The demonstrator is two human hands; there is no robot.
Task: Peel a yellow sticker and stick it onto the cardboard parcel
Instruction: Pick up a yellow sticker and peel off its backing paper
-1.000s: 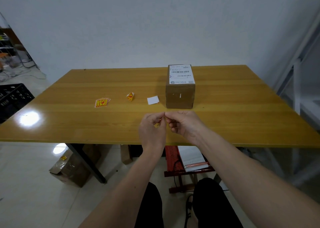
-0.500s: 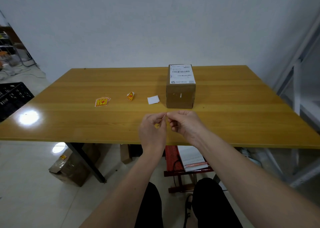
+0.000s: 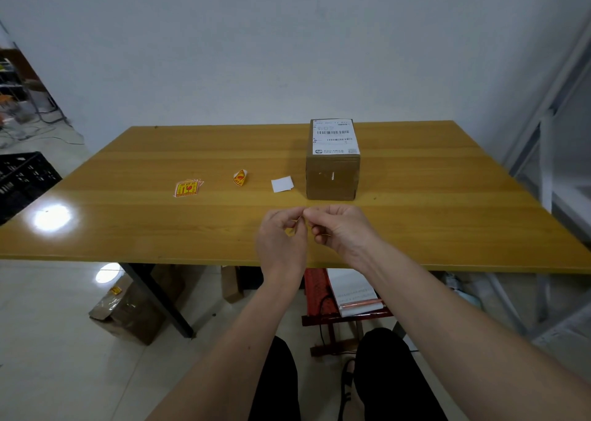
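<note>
Barely anything shifts vs. a sec ago: both hands stay together over the near edge of the desk (image 3: pixel 447 228), just in front of the cardboard parcel (image 3: pixel 332 177). Left hand (image 3: pixel 281 238) and right hand (image 3: pixel 342 228) meet at the fingertips, and a sliver of yellow sticker (image 3: pixel 299 220) shows between them. Left grip: thumb and forefinger nipped on that sliver. Right grip: fingers curled in, tips pinching at the same spot, prob. the backing or a corner; can't tell which layer each hand has. My read: peel is ongoing, not finished, since hands haven't parted and no loose backing shows in them.

Parcel stands upright mid-desk, white shipping label (image 3: pixel 334 137) on top, front face bare w/ a small white mark. No yellow sticker on it yet, so sticking step is undone.

Elsewhere on desk, left of parcel: a white paper scrap (image 3: pixel 282 184) just beside it, a curled yellow sticker piece (image 3: pixel 240 177) further left, then a small stack of yellow stickers (image 3: pixel 188 188).

Next, I'd guess: separate the layers, then reach fwd to the parcel.
</note>
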